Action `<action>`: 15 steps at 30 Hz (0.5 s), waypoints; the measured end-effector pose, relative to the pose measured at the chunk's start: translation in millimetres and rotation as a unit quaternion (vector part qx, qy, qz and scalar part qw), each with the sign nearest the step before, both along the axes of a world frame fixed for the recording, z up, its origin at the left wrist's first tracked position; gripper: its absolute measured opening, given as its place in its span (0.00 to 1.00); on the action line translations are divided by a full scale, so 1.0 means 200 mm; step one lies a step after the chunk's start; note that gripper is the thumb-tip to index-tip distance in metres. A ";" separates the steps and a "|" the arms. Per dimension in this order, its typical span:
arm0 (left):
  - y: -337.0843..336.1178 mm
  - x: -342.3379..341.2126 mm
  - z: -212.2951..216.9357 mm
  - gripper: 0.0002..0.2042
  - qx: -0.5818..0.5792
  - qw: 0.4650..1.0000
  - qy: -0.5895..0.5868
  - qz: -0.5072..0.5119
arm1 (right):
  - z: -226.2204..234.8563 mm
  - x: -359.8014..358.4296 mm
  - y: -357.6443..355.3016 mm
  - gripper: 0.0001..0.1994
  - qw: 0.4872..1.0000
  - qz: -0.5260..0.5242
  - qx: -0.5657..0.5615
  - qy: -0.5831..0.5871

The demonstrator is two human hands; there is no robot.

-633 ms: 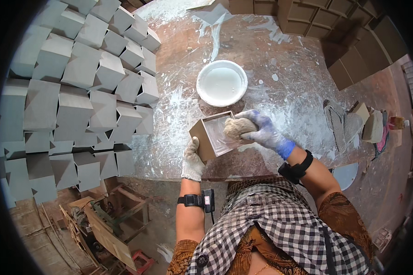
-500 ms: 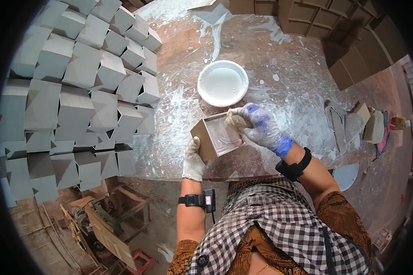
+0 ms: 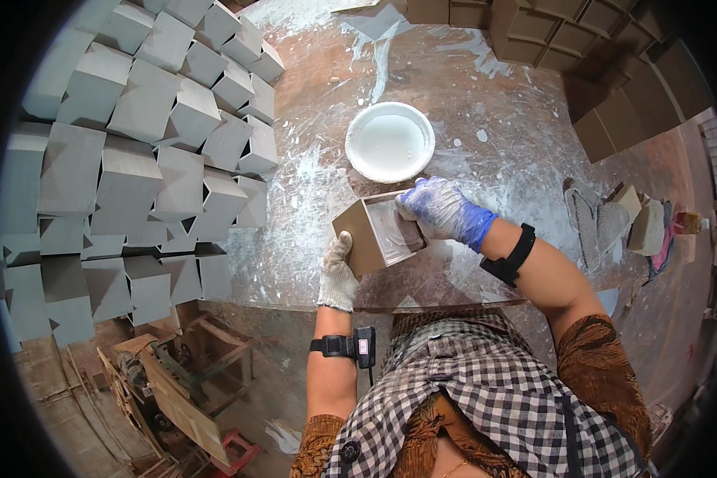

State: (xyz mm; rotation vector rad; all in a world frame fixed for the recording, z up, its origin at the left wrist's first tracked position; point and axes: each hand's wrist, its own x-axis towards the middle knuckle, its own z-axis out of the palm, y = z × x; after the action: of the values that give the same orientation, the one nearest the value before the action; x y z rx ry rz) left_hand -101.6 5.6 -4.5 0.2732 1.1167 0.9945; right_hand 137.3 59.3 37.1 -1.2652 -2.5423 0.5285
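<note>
A small open box point(image 3: 360, 240) with brown outer board is tilted over the near part of the table. Its inside looks wet and smeared with white. My left hand point(image 3: 338, 275), in a white knit glove, grips the box's lower left side, thumb on the brown face. At the box's upper right rim is my right hand point(image 3: 448, 211), in a blue glove smeared white, its curled fingers reaching into the opening. Whatever those fingers hold is hidden now. Just beyond the box stands a round white basin point(image 3: 352, 155) of white liquid point(image 3: 390, 142).
Grey-white boxes point(image 3: 147, 103) are stacked along the left. Brown boxes point(image 3: 526, 36) stand at the back right. Cloth pads point(image 3: 597, 219) lie on the right side of the white-smeared table point(image 3: 311, 103). Below the table's left corner is a wooden frame with machinery point(image 3: 183, 382).
My right hand has moved from above the box's far rim to its right rim, fingers deeper in. The beige, rag-like lump seen in them before is hidden. The left hand keeps its grip.
</note>
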 end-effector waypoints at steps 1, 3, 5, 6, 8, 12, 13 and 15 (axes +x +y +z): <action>0.00 0.00 0.00 0.21 -0.002 1.000 0.001 -0.001 | 0.01 0.00 0.02 0.06 0.999 0.014 -0.006 -0.042; 0.00 0.01 0.00 0.20 0.000 1.000 -0.011 0.003 | 0.06 -0.01 0.03 0.08 0.989 0.070 -0.059 -0.112; 0.00 0.02 0.01 0.19 0.006 1.000 -0.011 0.009 | 0.16 -0.03 0.03 0.12 0.962 0.154 -0.152 -0.165; 0.00 0.03 0.02 0.19 0.011 1.000 -0.009 0.009 | 0.15 -0.02 0.01 0.14 0.961 0.170 -0.161 -0.145; 0.00 0.04 0.05 0.19 0.010 1.000 -0.011 0.015 | 0.13 0.01 -0.05 0.18 0.957 0.201 -0.180 -0.103; 0.00 0.04 0.06 0.18 0.000 0.999 -0.019 0.028 | 0.18 0.01 -0.04 0.18 0.945 0.094 -0.304 -0.072; -0.01 0.04 0.06 0.18 0.001 0.999 -0.018 0.028 | 0.20 0.01 -0.02 0.20 0.928 0.049 -0.362 -0.075; 0.00 0.02 0.03 0.17 -0.002 1.000 -0.017 0.021 | 0.11 0.05 -0.02 0.23 0.905 0.005 -0.422 0.057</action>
State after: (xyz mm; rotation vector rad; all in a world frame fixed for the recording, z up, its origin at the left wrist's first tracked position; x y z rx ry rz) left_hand -97.9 4.7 1.9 0.2303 1.0972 1.0309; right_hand 146.4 54.6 58.6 -1.3743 -2.2554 1.7748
